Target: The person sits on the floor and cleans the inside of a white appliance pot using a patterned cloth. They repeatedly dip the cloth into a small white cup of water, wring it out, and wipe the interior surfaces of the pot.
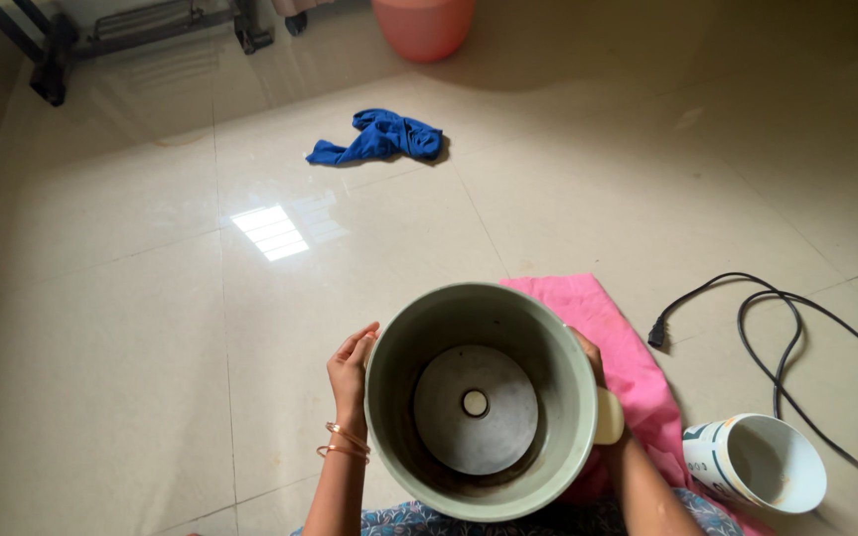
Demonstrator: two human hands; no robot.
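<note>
Currently both hands, left hand (352, 365) and right hand (591, 359), fingers spread, clasp the pale-green cooker body (480, 399); inner pot removed, heating plate (476, 408) exposed, brown residue remains; pink cloth (616, 349) behind unused.

Between the hands, the pot (481, 397) looks like dull, stained metal; the floor (131, 298) is glossy tile; the pink cloth (628, 357) is matt.

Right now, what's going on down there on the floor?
A person seated on the tiled floor holds a pale green cooker body between the left hand and right hand, its open top facing the camera. A pink cloth lies beneath, a white cup and black power cord to the right, a blue cloth farther off.
</note>
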